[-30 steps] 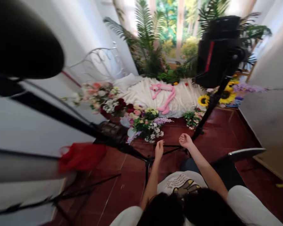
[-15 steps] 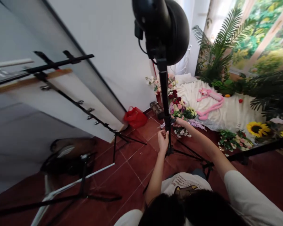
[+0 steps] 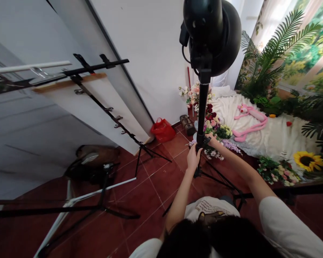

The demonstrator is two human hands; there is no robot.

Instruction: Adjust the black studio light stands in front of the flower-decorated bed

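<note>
In front of me stands a black light stand (image 3: 202, 111), its pole leaning slightly, with a large black studio light (image 3: 212, 39) on top. My left hand (image 3: 194, 157) is closed around the pole just below a black clamp collar (image 3: 203, 139). On the right side of that collar, my right hand (image 3: 213, 141) has its fingers closed at a knob, which they partly hide. Legs of the stand spread over the red tiled floor (image 3: 161, 177) below my hands.
Left of me, a white backdrop board (image 3: 107, 114) hangs clipped to a black frame. A red bag (image 3: 163, 129) sits by the wall. On the right are artificial flowers (image 3: 279, 172), a pink plush toy (image 3: 251, 120) on white cloth, and palm leaves (image 3: 274, 50). Stand legs cross the floor.
The whole view has shifted, so the stand, light and surroundings appear farther right. Both hands remain at the collar; my left thumb now shows more clearly against the pole.
</note>
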